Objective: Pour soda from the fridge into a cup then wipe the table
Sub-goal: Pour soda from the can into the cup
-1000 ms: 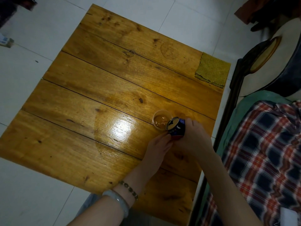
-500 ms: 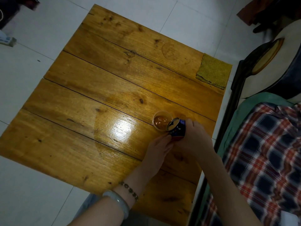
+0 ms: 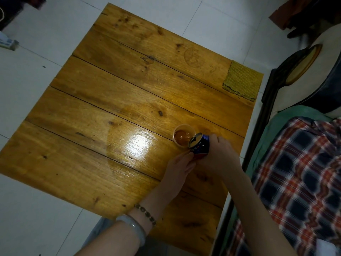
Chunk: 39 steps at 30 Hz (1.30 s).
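Wrapped around the tilted soda can point(image 3: 200, 145), the right hand point(image 3: 218, 157) pours; the left hand point(image 3: 180, 168) lies loosely spread beside it. She should tip gently, as the cup point(image 3: 182, 136) looks nearly full.

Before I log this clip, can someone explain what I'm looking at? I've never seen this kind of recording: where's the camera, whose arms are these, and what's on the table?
No machine here: a camera worn on a person's head looks down at their own bare arms. The right hand holds a blue soda can tilted over a small cup holding brown liquid. The left hand touches the can's base. Both sit on a wooden plank table. A yellow cloth lies flat at its far right corner, untouched.
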{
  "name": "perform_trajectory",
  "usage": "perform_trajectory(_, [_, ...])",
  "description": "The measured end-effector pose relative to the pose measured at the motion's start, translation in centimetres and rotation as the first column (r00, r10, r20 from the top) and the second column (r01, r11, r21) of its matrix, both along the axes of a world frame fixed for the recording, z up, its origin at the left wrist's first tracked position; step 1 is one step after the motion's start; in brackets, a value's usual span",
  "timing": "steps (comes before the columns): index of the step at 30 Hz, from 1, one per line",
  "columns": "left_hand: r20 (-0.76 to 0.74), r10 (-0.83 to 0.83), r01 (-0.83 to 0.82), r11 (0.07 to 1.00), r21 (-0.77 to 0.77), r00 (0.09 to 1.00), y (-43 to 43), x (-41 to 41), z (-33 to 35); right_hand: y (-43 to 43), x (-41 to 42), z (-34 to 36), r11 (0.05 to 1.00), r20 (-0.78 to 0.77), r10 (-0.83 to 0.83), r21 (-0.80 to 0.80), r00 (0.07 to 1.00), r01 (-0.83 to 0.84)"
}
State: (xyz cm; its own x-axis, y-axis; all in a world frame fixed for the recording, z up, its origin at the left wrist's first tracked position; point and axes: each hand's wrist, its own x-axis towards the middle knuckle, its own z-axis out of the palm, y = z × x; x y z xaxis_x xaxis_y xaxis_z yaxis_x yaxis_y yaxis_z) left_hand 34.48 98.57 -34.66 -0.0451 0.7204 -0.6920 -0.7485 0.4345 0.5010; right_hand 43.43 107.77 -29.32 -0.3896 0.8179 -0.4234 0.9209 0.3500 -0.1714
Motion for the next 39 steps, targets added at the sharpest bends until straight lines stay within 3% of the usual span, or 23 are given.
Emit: perform_trajectory(39, [0.056, 0.032, -0.032, 0.999, 0.002, 0.998, -0.06, 0.05, -0.60, -0.02, -0.29, 0.26, 1.000, 0.047, 0.018, 0.022, 0.999, -0.019])
